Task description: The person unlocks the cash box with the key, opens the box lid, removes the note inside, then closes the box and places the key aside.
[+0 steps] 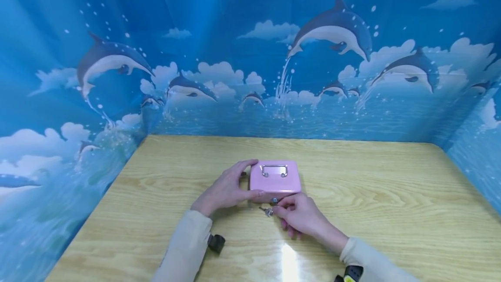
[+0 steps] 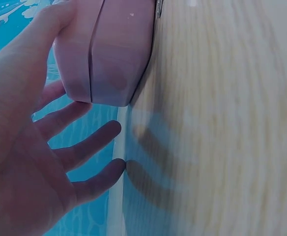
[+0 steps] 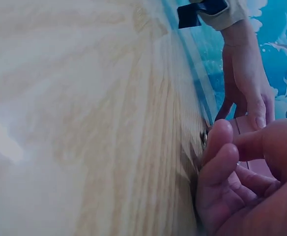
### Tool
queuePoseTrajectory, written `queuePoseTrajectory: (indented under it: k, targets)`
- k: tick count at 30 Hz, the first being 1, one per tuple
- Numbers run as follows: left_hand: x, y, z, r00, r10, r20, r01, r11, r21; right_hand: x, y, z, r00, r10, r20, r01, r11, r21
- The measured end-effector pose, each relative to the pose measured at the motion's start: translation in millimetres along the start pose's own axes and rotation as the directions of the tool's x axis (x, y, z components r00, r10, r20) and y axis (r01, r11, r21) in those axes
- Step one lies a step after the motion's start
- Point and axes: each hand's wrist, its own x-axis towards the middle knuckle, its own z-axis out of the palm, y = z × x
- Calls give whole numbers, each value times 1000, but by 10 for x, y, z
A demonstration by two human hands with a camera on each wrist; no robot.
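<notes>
A pink metal cash box (image 1: 275, 182) with a folding wire handle on its lid stands closed on the wooden table. My left hand (image 1: 231, 188) holds its left side, thumb at the front and a finger at the back corner. In the left wrist view the other fingers of the left hand (image 2: 40, 142) spread beside the pink box (image 2: 116, 54). At the front lock (image 1: 274, 201), thumb and forefinger of my right hand (image 1: 301, 214) pinch a small key. Another key (image 1: 268, 212) dangles beside it. Curled fingers of the right hand (image 3: 232, 187) hide the key in the right wrist view.
The light wood-grain table (image 1: 391, 195) surrounds the box. Behind it and at both sides hangs a blue curtain (image 1: 235, 55) printed with dolphins. Dark wrist-worn devices (image 1: 216, 243) sit at both cream sleeves. Light glares off the table in front of the box.
</notes>
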Motion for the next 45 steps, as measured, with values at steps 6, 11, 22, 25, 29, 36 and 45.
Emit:
queuePoseTrajectory:
  k: [6, 11, 22, 25, 29, 36, 45]
  targets:
    - [-7, 2, -1, 1000, -11, -2, 11, 1000, 15, -4, 21, -18, 994, 99, 38, -103, 984, 144]
    - [-13, 10, -1, 1000, -23, 0, 23, 1000, 14, 7, 25, -23, 986, 163, 30, -166, 969, 181]
    - [-14, 14, -3, 999, -42, 8, 42, 999, 4, 14, 41, -33, 990, 142, 20, -144, 977, 159]
    - [-18, 18, -3, 999, -48, 8, 48, 999, 9, -6, 35, -58, 992, 127, 25, -130, 983, 132]
    - [-20, 18, -4, 999, -51, 9, 51, 999, 6, -61, 12, -123, 996, 84, -2, -84, 996, 35]
    - [-55, -2, -21, 999, -41, 11, 41, 999, -7, -116, 37, -343, 983, -183, -12, 174, 949, -263]
    - [-102, -20, -60, 1000, -10, 2, 10, 1000, 8, -70, 196, -639, 807, -590, -19, 512, 715, -475]
